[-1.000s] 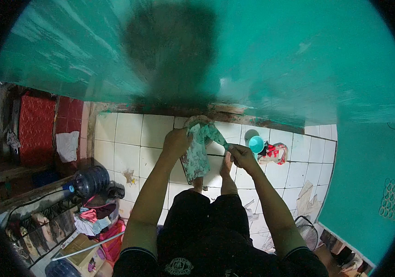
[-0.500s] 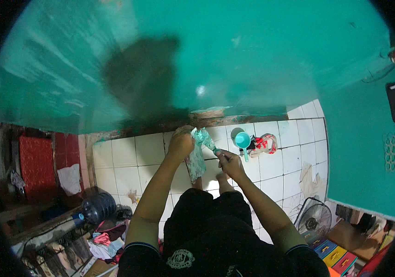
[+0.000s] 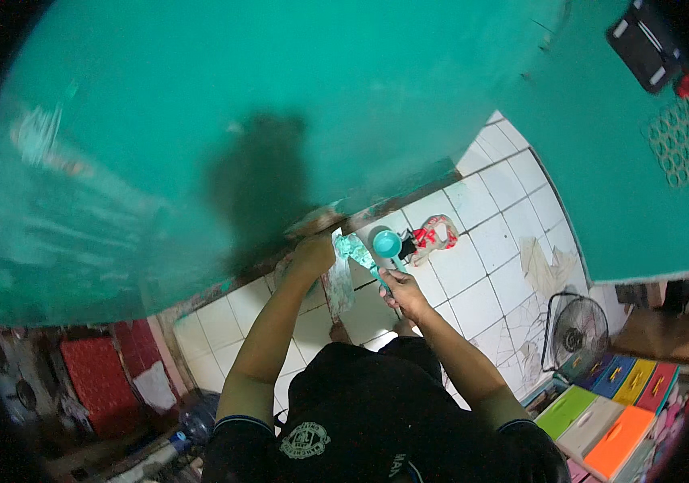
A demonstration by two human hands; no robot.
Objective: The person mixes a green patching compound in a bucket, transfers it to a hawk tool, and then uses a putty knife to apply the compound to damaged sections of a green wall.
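My left hand (image 3: 312, 256) is closed on the upper edge of a flat piece (image 3: 340, 286) smeared whitish green; whether it is a board or a sheet I cannot tell. In my right hand (image 3: 405, 293) is a scraper (image 3: 360, 253) with a teal handle, its blade coated with pale turquoise paste. The blade lies against the top of the flat piece, close to my left fingers. Just beyond the right hand, a turquoise dipper (image 3: 388, 243) stands on the floor beside a red and white plastic bag (image 3: 439, 235).
A green wall (image 3: 360, 97) with a damaged lower edge rises ahead, above white floor tiles (image 3: 481, 266). At the right are a fan (image 3: 576, 332) and a coloured drawer unit (image 3: 594, 431). A dark water jug (image 3: 199, 417) lies lower left, near a red panel (image 3: 96, 386).
The view has turned, tilting the wall and floor and bringing more of the drawers into sight. Both hands keep their holds, with the scraper still at the top of the flat piece.
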